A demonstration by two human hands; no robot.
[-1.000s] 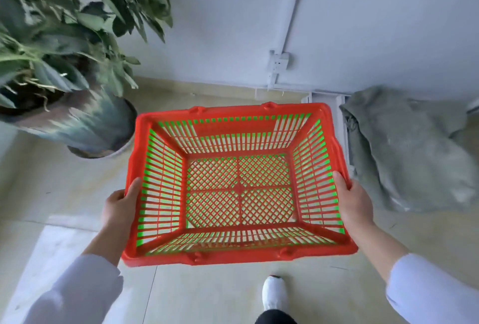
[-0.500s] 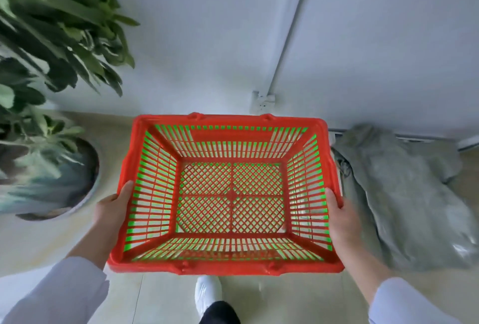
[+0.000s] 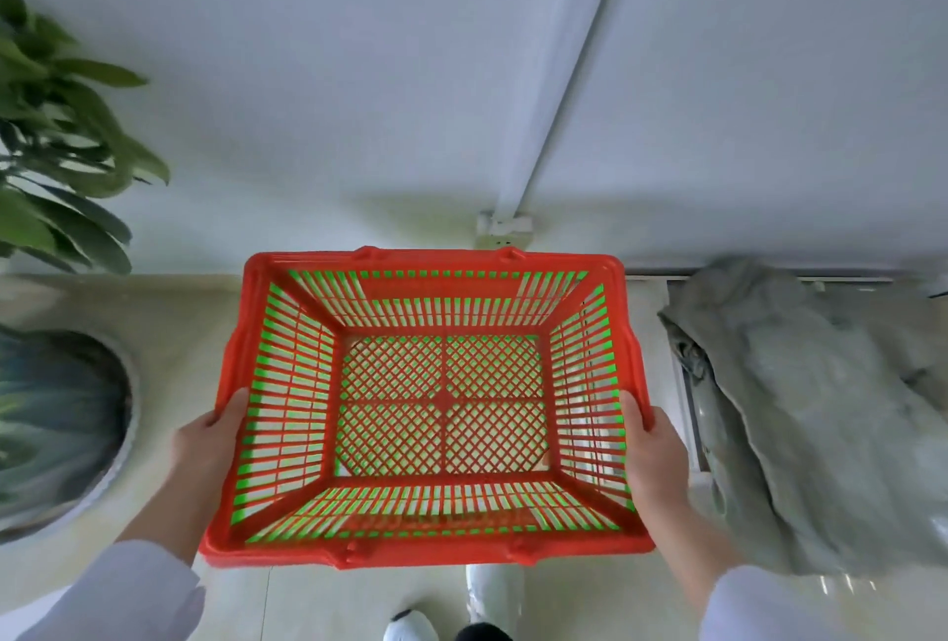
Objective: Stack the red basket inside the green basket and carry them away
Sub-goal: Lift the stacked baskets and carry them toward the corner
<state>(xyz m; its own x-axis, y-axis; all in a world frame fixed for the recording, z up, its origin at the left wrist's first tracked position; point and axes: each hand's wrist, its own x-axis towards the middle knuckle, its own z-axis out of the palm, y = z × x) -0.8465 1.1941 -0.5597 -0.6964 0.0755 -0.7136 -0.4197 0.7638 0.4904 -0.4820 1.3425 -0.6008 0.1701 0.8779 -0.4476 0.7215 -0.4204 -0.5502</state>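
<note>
Red basket (image 3: pixel 436 404): nested inside green basket (image 3: pixel 267 332), seen through the slots. Stack is gripped at both side rims by left hand (image 3: pixel 208 440) and right hand (image 3: pixel 656 445), now raised higher off the floor than a second ago; carrying is judged begun.

No text, label, brand, number or sign can be read anywhere in view. The near wall of the red basket (image 3: pixel 431 520), at 6 o'clock, carries a faint raised band that may be moulded lettering, but it is too blurred to make out.
</note>
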